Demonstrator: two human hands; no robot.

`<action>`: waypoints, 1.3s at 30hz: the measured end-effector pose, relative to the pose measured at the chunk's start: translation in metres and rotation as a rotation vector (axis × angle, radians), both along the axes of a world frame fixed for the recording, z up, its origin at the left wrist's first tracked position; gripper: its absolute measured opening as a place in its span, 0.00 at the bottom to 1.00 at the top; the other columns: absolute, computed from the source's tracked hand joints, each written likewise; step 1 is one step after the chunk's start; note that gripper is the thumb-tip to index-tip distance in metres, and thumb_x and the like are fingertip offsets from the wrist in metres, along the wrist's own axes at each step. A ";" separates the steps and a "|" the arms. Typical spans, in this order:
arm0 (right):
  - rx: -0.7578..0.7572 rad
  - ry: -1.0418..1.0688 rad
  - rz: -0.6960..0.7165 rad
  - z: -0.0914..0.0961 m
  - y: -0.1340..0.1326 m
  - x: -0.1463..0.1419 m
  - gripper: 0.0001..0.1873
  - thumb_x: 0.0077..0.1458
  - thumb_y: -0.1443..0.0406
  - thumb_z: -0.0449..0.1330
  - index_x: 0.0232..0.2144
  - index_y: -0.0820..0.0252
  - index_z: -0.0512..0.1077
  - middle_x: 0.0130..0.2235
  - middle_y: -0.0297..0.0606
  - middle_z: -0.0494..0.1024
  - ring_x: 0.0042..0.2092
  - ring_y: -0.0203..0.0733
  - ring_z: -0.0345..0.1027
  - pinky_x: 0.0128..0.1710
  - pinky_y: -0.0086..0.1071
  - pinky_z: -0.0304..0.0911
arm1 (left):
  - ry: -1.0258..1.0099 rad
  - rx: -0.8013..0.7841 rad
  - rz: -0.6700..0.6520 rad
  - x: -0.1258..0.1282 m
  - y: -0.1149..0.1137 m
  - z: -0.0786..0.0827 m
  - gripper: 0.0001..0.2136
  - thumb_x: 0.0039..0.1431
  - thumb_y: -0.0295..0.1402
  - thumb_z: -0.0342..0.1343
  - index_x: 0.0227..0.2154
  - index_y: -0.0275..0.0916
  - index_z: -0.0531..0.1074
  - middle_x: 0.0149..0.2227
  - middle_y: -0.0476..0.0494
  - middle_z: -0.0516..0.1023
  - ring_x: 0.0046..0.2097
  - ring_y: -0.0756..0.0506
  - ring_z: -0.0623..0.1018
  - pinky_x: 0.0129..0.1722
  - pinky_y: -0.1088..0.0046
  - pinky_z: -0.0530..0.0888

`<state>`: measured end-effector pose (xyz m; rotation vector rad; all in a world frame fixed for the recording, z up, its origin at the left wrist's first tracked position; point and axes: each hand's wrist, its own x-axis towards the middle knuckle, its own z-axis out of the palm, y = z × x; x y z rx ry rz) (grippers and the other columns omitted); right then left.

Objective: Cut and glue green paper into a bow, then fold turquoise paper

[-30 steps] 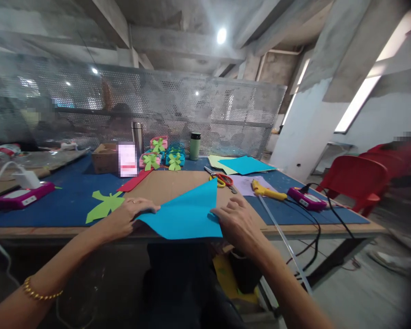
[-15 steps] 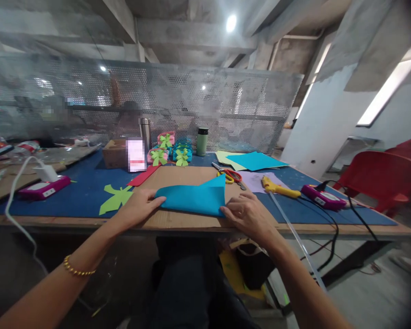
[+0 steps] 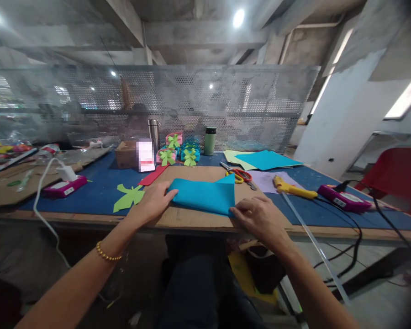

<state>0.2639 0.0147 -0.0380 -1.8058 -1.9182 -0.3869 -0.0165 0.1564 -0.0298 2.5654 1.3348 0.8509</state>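
Observation:
A folded sheet of blue paper (image 3: 202, 195) lies over a brown cardboard sheet (image 3: 181, 220) at the table's front edge. Its upper right corner sticks up beyond the fold. My left hand (image 3: 154, 201) grips the paper's left end, thumb on top and the other fingers partly hidden behind. At the lower right corner, my right hand (image 3: 260, 217) pinches the paper between thumb and curled fingers. Left of the paper is a green leaf-shaped cutout (image 3: 128, 197), close to my left wrist. Scissors (image 3: 239, 176) with red and yellow handles rest behind the paper.
A yellow glue gun (image 3: 294, 188) with a long clear glue stick lies at right, near a purple power strip (image 3: 342, 197). Behind stand a green bottle (image 3: 210, 141), a phone (image 3: 145, 155), a cardboard box (image 3: 126, 154) and small baskets with green bows (image 3: 190, 156). Blue sheets (image 3: 269, 160) lie back right.
The whole view has shifted, so the table sits further right in the picture. Both hands keep hold of the blue paper, and its raised corner shows slightly less above the fold.

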 end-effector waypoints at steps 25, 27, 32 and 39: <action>-0.031 0.031 -0.026 -0.005 0.006 -0.001 0.11 0.57 0.63 0.60 0.23 0.57 0.74 0.27 0.34 0.77 0.33 0.42 0.68 0.37 0.36 0.55 | -0.153 -0.116 -0.034 0.007 0.019 -0.016 0.07 0.53 0.34 0.61 0.26 0.39 0.69 0.27 0.50 0.73 0.31 0.47 0.71 0.31 0.71 0.62; -0.032 0.022 -0.037 -0.005 0.006 -0.001 0.11 0.56 0.62 0.60 0.23 0.57 0.73 0.27 0.34 0.77 0.33 0.42 0.68 0.36 0.36 0.55 | -0.151 -0.114 -0.031 0.007 0.019 -0.017 0.07 0.53 0.34 0.61 0.26 0.39 0.69 0.28 0.50 0.73 0.31 0.47 0.71 0.31 0.71 0.62; -0.018 0.026 -0.038 -0.007 0.008 -0.001 0.11 0.55 0.62 0.61 0.22 0.56 0.73 0.28 0.35 0.77 0.33 0.43 0.69 0.36 0.36 0.55 | -0.117 -0.093 -0.011 0.007 0.020 -0.018 0.07 0.54 0.35 0.61 0.27 0.39 0.71 0.28 0.48 0.75 0.32 0.46 0.72 0.31 0.71 0.62; -0.017 0.045 -0.044 -0.007 0.008 -0.001 0.11 0.55 0.61 0.62 0.22 0.56 0.73 0.28 0.36 0.78 0.32 0.44 0.69 0.36 0.37 0.56 | -0.037 -0.037 0.027 0.008 0.016 -0.016 0.07 0.55 0.37 0.61 0.29 0.39 0.73 0.30 0.46 0.78 0.35 0.44 0.74 0.34 0.69 0.63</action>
